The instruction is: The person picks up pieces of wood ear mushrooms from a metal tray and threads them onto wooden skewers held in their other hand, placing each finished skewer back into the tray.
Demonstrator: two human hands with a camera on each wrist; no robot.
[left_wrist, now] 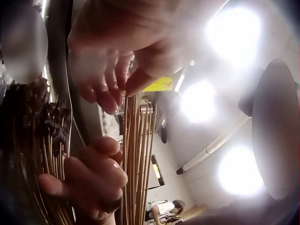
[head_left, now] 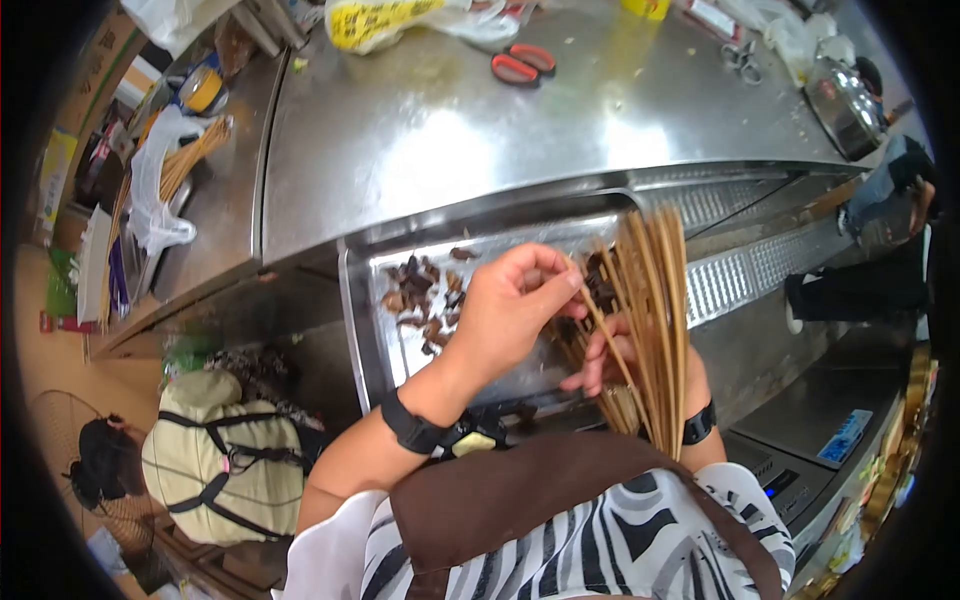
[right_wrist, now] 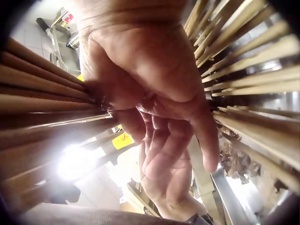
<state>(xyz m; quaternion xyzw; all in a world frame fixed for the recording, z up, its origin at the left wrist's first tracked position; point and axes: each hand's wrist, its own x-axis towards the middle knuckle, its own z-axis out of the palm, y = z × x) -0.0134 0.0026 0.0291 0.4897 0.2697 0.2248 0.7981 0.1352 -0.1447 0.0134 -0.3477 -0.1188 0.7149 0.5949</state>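
Note:
My left hand [head_left: 515, 305] pinches the upper end of one thin bamboo skewer between thumb and fingertips. Close by, my right hand [head_left: 620, 350] holds a tall bundle of bamboo skewers [head_left: 660, 320], which pass at its thumb side in the right wrist view; some of its fingers stick out, and part of the hand is hidden behind the sticks. Beneath both hands is a metal tray [head_left: 352, 300] with dark brown, ruffled pieces [head_left: 425, 295] that look like wood ear mushroom. Skewers threaded with such dark pieces [left_wrist: 54, 122] lie beside the right hand in the left wrist view.
Beyond the tray stretches a steel counter [head_left: 400, 110], with red-handled scissors [head_left: 522, 65] and a yellow-and-white plastic bag [head_left: 385, 22] on it. More skewers [head_left: 190, 160] lie on the left counter. A person in a pale top [head_left: 225, 455] is at lower left, another person [head_left: 865, 280] at right.

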